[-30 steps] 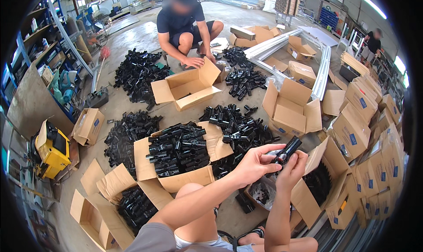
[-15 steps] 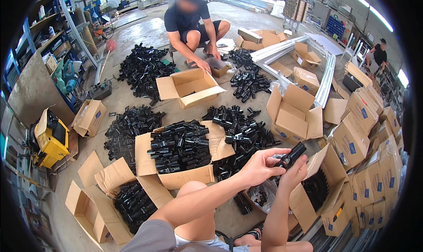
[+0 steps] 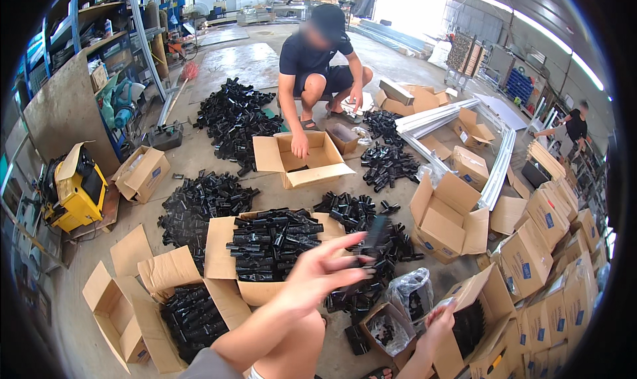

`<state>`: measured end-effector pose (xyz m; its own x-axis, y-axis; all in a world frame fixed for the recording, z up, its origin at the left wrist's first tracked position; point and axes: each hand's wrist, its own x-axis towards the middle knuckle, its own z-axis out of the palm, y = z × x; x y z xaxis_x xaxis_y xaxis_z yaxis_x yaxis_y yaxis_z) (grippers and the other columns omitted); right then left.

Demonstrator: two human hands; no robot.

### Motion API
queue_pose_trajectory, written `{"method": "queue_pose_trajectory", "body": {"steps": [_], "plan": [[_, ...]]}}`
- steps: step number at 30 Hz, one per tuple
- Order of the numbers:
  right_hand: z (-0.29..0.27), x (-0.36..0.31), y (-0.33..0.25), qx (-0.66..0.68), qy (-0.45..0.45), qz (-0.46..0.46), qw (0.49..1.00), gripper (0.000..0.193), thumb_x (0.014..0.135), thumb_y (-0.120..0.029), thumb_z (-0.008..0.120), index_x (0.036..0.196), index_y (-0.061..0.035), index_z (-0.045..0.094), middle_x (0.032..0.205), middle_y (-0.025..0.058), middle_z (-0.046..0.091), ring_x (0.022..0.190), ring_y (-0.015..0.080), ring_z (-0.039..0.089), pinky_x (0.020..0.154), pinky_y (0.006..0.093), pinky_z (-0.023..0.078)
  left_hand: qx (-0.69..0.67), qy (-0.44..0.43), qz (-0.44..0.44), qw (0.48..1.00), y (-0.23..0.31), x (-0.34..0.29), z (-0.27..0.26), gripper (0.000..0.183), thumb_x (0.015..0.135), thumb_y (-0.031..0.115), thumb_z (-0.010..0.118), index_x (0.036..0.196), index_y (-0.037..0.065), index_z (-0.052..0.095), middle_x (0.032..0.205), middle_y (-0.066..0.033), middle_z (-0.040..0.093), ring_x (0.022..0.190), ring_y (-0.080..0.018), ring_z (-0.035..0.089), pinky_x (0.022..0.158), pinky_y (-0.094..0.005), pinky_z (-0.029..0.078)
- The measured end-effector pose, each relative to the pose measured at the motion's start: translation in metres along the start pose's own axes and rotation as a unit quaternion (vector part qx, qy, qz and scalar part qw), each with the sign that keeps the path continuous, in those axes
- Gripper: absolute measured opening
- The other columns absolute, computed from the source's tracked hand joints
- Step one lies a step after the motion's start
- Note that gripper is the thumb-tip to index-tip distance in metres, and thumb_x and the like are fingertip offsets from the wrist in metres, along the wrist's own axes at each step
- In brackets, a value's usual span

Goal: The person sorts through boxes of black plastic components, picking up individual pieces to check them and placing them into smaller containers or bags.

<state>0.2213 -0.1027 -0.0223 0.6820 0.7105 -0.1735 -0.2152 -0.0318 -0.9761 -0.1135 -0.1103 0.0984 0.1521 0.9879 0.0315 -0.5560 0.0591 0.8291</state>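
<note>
A person's left hand (image 3: 317,271), just right of the middle of the frame, has its fingers closed on a slim black fitting (image 3: 377,236) that points upward, its outline smeared by blur, above a loose pile of similar parts (image 3: 352,210). The right hand (image 3: 436,320), well apart at the lower right, is curled beside an open carton of black parts (image 3: 454,358); whether its fingers are clamped on anything cannot be told from this view. Between the two hands, a clear plastic bag (image 3: 410,283) with small dark pieces inside sits near the lower edge. At lower centre, a flapped cardboard box (image 3: 221,250) is heaped with black fittings, and another packed box (image 3: 169,271) stands at lower left. At upper centre, a co-worker (image 3: 315,55) in a dark shirt and cap crouches with one hand lowered into an open box (image 3: 320,175), a dark heap (image 3: 235,117) to the left of it. A yellow machine (image 3: 85,193) stands at the left edge, white frame bars (image 3: 499,170) lie at upper right, and stacked cartons (image 3: 529,263) line the right side
</note>
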Motion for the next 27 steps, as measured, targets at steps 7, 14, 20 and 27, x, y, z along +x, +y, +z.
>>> {"method": "queue_pose_trajectory", "body": {"steps": [7, 14, 20, 27], "plan": [[-0.090, -0.003, 0.005, -0.126, 0.036, -0.024, 0.991, 0.054, 0.106, -0.058, 0.052, 0.073, -0.0154, 0.052, 0.059, -0.0048, 0.047, 0.049, 0.0080, 0.046, 0.046, 0.0239, 0.033, -0.030, 0.365, -0.015, 0.930, -0.045, -0.112, -0.149, 0.073, 0.093, -0.003, 0.069, 0.158, 0.010, 0.038, 0.121, -0.0208, 0.070, 0.106, -0.0298, 0.073, 0.097, -0.0435, 0.059], [-0.132, 0.007, -0.095, -0.459, -0.018, -0.163, 0.873, 0.047, 0.111, -0.037, 0.046, 0.087, -0.0029, 0.069, 0.074, 0.0098, 0.067, 0.070, 0.0243, 0.065, 0.067, 0.0362, 0.050, 0.031, 0.529, -0.092, 0.843, -0.107, -0.205, -0.226, 0.062, 0.091, -0.008, 0.071, 0.147, 0.009, 0.052, 0.103, -0.0122, 0.076, 0.087, -0.0190, 0.075, 0.075, -0.0329, 0.062], [-0.152, 0.051, -0.082, -0.701, -0.093, -0.186, 0.682, 0.044, 0.108, -0.042, 0.046, 0.104, -0.0090, 0.075, 0.096, 0.0163, 0.076, 0.092, 0.0382, 0.071, 0.081, 0.0464, 0.054, 0.112, 0.554, -0.101, 0.818, -0.106, -0.231, -0.250, 0.062, 0.089, -0.009, 0.070, 0.147, 0.004, 0.052, 0.102, -0.0126, 0.077, 0.081, -0.0148, 0.073, 0.068, -0.0263, 0.057], [-0.215, 0.111, -0.004, -0.612, -0.234, -0.049, 0.754, 0.032, 0.108, -0.031, 0.056, 0.108, -0.0019, 0.071, 0.085, 0.0104, 0.072, 0.073, 0.0194, 0.071, 0.066, 0.0334, 0.057, 0.066, 0.582, -0.123, 0.801, -0.103, -0.237, -0.248, 0.061, 0.092, -0.004, 0.070, 0.149, 0.002, 0.048, 0.100, -0.0124, 0.075, 0.083, -0.0215, 0.074, 0.071, -0.0364, 0.063]]}}
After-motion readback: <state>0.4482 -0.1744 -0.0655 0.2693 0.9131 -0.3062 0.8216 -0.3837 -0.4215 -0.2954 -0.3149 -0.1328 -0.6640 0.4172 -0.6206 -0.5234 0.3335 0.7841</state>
